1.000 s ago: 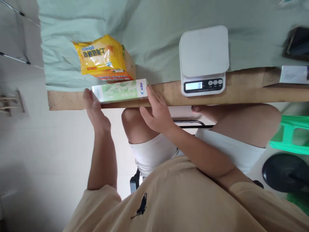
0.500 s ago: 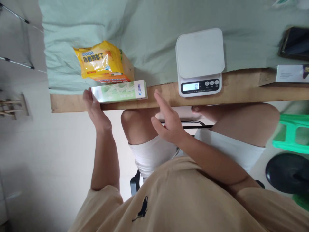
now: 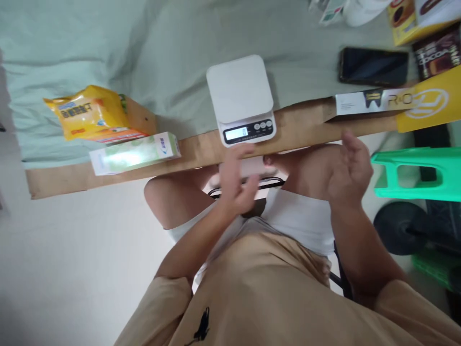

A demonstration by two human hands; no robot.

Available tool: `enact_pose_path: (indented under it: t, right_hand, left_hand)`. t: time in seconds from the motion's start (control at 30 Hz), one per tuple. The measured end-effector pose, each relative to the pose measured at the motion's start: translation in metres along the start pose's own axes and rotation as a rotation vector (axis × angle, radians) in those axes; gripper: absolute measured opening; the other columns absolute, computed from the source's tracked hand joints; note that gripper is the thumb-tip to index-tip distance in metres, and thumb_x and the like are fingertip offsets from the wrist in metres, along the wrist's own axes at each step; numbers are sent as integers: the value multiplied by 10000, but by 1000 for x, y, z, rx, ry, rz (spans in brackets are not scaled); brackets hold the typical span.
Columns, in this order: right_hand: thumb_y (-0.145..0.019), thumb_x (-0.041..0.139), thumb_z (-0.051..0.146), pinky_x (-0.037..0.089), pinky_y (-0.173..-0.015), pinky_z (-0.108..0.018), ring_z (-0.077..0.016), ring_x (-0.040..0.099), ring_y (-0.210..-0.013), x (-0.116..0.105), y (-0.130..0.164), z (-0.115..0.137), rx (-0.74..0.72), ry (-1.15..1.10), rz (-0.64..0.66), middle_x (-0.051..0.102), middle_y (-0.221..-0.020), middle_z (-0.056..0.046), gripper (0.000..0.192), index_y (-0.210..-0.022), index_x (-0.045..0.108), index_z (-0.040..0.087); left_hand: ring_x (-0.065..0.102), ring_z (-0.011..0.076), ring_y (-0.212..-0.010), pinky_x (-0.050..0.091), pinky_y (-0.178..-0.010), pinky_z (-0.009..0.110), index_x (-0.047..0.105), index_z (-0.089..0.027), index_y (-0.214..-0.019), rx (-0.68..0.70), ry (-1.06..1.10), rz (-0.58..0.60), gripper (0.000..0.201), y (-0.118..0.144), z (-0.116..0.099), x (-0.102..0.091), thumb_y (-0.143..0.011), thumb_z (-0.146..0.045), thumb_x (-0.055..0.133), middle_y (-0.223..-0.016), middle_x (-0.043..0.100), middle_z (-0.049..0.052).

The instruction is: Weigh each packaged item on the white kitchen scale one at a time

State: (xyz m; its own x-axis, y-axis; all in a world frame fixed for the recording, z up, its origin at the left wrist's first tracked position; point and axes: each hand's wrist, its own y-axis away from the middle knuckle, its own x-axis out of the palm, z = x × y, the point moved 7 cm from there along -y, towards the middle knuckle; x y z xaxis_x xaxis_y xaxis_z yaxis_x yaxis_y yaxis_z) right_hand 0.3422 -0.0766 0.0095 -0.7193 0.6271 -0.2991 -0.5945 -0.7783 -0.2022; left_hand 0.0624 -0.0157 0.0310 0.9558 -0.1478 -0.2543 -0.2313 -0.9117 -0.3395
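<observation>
My left hand (image 3: 236, 180) is in the air just in front of a white kitchen scale (image 3: 240, 89), fingers and thumb apart, holding nothing. The scale's plate is bare and its lit display reads 0. Farther right, my right hand (image 3: 350, 168) is raised past the table edge, slightly blurred, its fingers loosely bent with nothing visible in them. Closest to it lies a slim white and black box (image 3: 355, 103) marked R&O. On the left, a pale green box (image 3: 133, 153) lies at the edge, with a yellow snack packet (image 3: 93, 113) leaning on an orange carton (image 3: 142, 115) behind it.
A dark phone (image 3: 374, 66) lies on the green cloth (image 3: 173, 57). To the right are a yellow bag (image 3: 432, 98), a brown cocoa packet (image 3: 437, 53) and a yellow box (image 3: 401, 21). A green stool (image 3: 414, 173) stands beside my legs, below the table edge (image 3: 201, 149).
My left hand has let go of the pale green box and moved right, to the front of the scale. My right hand has moved farther right. The view has turned right.
</observation>
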Motion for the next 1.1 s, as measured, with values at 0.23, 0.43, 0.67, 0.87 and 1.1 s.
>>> enact_pose_path:
  t: [0.23,0.43,0.67,0.87,1.1]
  right_hand:
    - [-707,570,74,449,-1214,-520,-244,617,-1364,-65,-79,-60,23,26,-299,652,-1332,-102,501,-1167,665,247]
    - [-687,561,100,491,-1159,-479,-226,652,-1256,-77,-115,-73,-84,-101,-332,644,-1186,-87,395,-1039,658,251]
    - [-752,620,241,491,-1126,-520,-254,608,-1352,-69,-110,-82,-74,-139,-260,598,-1312,-97,314,-1064,658,251]
    - [-730,642,236,429,-1224,-495,-225,617,-1343,-67,-113,-88,-226,-199,-148,611,-1315,-84,468,-1198,639,236]
    - [-710,644,255,396,-1280,-502,-234,595,-1364,-51,-100,-87,-198,-205,-47,622,-1371,-100,694,-1398,595,187]
  left_hand:
    - [434,302,-1525,426,-1280,492,411,-182,-1495,17,-61,315,627,-58,-12,175,-983,-527,521,-1583,431,205]
    - [317,333,-1613,381,-1302,534,481,-295,-1485,-1,-199,280,536,-112,2,219,-988,-473,575,-1662,367,89]
    - [575,332,-1320,469,-1162,525,575,-183,-1315,-23,-438,490,393,-143,8,233,-937,-250,657,-1303,621,128]
    - [545,355,-1359,446,-1194,513,573,-204,-1279,5,-271,539,448,-130,18,205,-872,-323,717,-1337,624,140]
    - [109,319,-1682,203,-1393,502,138,-207,-1644,-210,-125,251,934,-81,29,186,-919,-609,566,-1758,176,148]
